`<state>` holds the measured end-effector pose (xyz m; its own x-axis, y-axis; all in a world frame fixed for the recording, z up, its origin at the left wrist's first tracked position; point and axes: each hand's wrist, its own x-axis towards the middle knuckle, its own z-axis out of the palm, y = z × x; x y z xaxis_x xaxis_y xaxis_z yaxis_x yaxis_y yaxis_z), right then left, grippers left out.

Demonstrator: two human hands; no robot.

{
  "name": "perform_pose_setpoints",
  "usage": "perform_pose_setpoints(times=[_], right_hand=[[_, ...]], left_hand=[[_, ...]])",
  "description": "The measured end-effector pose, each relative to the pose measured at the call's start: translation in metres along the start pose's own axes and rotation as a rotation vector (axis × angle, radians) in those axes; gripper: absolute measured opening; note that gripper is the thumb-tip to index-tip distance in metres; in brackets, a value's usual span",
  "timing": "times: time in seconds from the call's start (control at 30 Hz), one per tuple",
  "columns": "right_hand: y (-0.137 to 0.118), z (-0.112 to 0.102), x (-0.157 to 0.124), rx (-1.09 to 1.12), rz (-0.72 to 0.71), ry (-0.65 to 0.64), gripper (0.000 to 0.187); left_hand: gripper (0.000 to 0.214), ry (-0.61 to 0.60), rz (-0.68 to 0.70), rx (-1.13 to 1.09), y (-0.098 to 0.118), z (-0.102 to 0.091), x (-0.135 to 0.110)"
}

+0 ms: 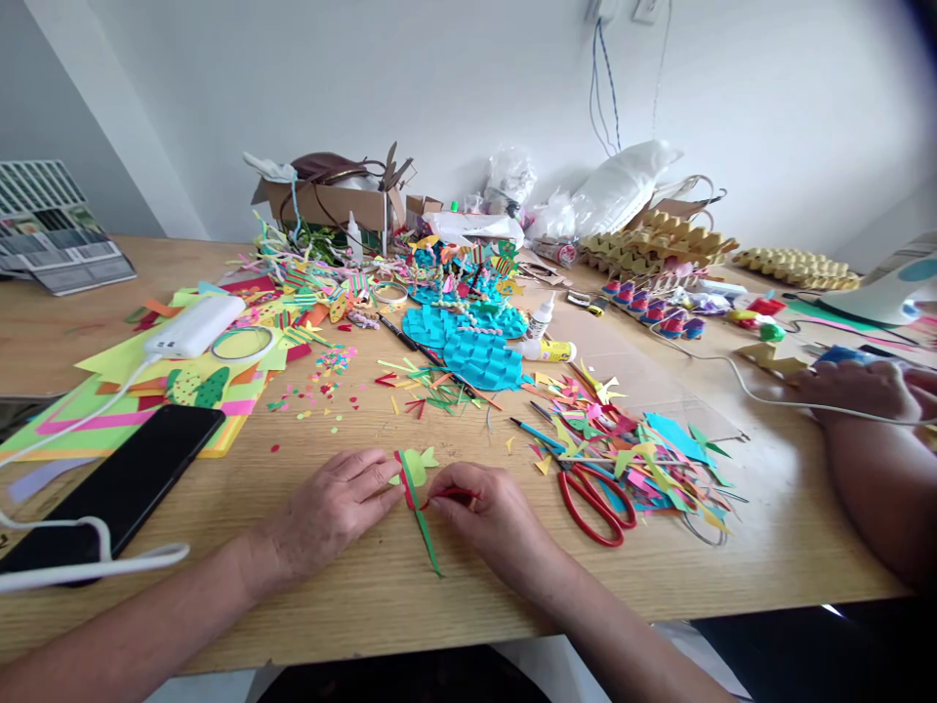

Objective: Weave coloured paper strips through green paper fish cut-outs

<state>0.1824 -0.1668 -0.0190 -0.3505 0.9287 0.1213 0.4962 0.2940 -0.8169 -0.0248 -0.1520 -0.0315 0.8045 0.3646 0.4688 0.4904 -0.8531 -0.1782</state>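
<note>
My left hand [333, 508] lies on the wooden table [366, 596] with its fingertips pressing the edge of a small light-green paper cutout [417, 466] that has a red strip along its side. My right hand [490, 513] is closed in a pinch on a thin red paper strip [448, 495] just right of the cutout. A long green paper strip [426, 537] runs from under the cutout toward me, between both hands.
Red-handled scissors [590, 498] lie right of my right hand by a heap of coloured paper scraps [644, 454]. A black phone [121, 488] with white cable lies left. Blue folded paper [468, 342], glue bottles and boxes sit further back. Another person's arm [864, 439] rests at right.
</note>
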Motion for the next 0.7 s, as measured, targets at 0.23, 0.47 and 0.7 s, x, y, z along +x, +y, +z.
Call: perform_pose_setpoints(times=[0.23,0.47,0.7], right_hand=[[-0.002,0.006,-0.002,-0.113,-0.050,0.007,0.016],[0.000,-0.017,-0.007,-0.053,-0.001,0.296,0.010],[0.002,-0.023,-0.012,0.043,-0.031,0.355,0.009]], left_hand=[[0.034,0.001,0.008,-0.020,-0.001,0.001,0.002],[0.032,-0.007,0.049,0.021,-0.002,0.000,0.001],[0.035,0.041,0.033,-0.001,-0.001,-0.005,0.001]])
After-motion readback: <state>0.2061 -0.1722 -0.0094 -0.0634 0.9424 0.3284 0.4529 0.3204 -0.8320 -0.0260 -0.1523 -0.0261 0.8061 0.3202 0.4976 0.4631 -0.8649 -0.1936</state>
